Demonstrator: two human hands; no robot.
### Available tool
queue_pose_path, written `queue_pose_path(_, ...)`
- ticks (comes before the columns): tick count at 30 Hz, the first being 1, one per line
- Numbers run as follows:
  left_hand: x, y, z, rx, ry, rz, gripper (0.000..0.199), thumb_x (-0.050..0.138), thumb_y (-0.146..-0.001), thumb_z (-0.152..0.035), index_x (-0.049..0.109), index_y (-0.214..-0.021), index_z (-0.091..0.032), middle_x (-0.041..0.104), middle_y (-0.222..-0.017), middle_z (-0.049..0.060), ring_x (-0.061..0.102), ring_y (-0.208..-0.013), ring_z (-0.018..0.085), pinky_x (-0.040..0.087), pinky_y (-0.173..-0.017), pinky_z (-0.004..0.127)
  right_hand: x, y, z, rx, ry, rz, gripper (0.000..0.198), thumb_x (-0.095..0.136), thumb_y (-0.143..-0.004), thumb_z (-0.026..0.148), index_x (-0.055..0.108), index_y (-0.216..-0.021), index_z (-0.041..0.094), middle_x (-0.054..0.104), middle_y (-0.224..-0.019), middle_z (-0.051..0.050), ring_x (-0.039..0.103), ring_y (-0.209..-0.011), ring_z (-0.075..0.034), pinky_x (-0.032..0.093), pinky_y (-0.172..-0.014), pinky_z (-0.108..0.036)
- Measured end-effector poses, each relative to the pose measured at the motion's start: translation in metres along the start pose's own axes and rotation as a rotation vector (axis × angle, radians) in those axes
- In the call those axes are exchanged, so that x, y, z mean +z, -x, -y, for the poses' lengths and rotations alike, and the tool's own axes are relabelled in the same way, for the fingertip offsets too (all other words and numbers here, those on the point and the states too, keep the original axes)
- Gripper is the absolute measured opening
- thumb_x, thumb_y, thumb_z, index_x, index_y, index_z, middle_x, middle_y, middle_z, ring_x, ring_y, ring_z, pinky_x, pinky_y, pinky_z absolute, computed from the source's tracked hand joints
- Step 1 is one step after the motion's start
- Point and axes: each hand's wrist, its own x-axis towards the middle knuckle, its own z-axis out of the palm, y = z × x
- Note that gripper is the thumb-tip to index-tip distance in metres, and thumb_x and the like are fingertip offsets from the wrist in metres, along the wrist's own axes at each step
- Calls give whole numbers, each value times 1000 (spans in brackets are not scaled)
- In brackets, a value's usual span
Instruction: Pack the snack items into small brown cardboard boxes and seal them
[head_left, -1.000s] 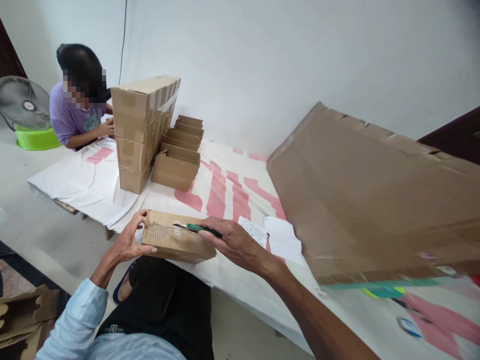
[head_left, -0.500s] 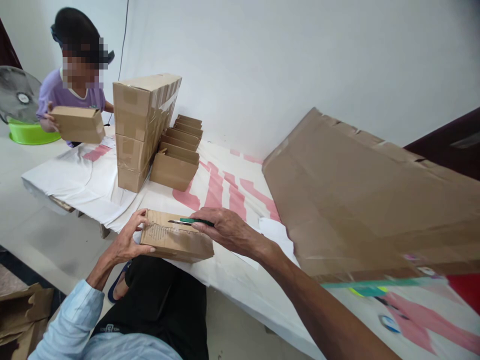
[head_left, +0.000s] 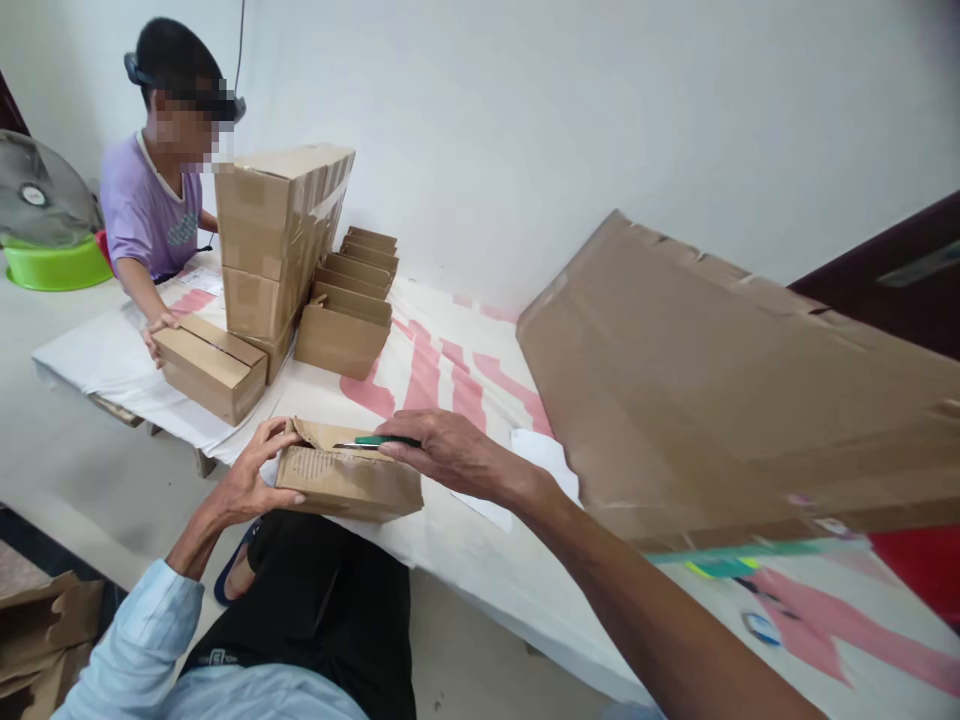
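A small brown cardboard box rests at the near edge of the cloth-covered table. My left hand grips its left end, thumb on the near side and fingers on the top. The top panel is torn and lifted near those fingers, with a ragged edge along it. Wrapped around a green utility knife, my right hand is over the top of the box. The knife's blade points left, along the torn seam; how deep its tip sits I cannot tell.
Across the table, a person in a purple shirt has a hand on another closed box. Stacked taped boxes and a row of open boxes stand beyond mine. A large cardboard sheet leans at right. Opened cardboard lies lower left.
The top panel of my box has lifted open near my left fingers. The other person has lowered a box onto the table beside the stack. My knife has barely shifted.
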Motion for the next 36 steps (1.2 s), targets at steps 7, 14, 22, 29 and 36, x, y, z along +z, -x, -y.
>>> queue_pose_path(7, -1, -3, 4, -5, 7, 24, 75, 90, -78, -52, 61, -143, -27, 41, -157, 16, 42, -149, 40, 42, -122, 59, -5, -12, 13, 7, 99, 104, 27, 54, -108, 31, 79, -117, 27, 79, -112, -6, 71, -102, -22, 49, -85, -30)
queue_pose_path(14, -3, -8, -1, -22, -19, 59, 73, 90, -78, -50, 60, -141, -28, 42, -152, 14, 45, -144, 37, 45, -119, 56, -12, -20, 25, 46, 280, 210, 28, 53, -110, 32, 78, -113, 21, 77, -110, -9, 71, -101, -24, 45, -76, -30)
queue_pose_path(22, -6, -10, 2, -8, -83, 67, 67, 89, -78, -42, 60, -136, -28, 43, -149, 14, 46, -143, 37, 49, -114, 52, -2, -26, 23, 0, 398, 129, 25, 62, -106, 31, 78, -91, 19, 77, -88, -10, 71, -82, -23, 42, -65, -30)
queue_pose_path(29, -12, -15, 1, 49, -134, 76, 63, 90, -75, -38, 58, -128, -24, 45, -142, 13, 48, -138, 33, 47, -117, 50, -19, 84, -62, 222, 193, -92, 28, 53, -107, 41, 78, -108, 26, 79, -103, -7, 72, -90, -23, 51, -75, -33)
queue_pose_path(36, -16, -27, -11, 26, -170, 172, 63, 88, -75, -36, 61, -131, -22, 44, -146, 14, 47, -141, 35, 43, -122, 51, 152, 178, -114, 559, -76, -423, 31, 53, -98, 39, 71, -117, 22, 74, -109, -13, 73, -100, -30, 60, -87, -43)
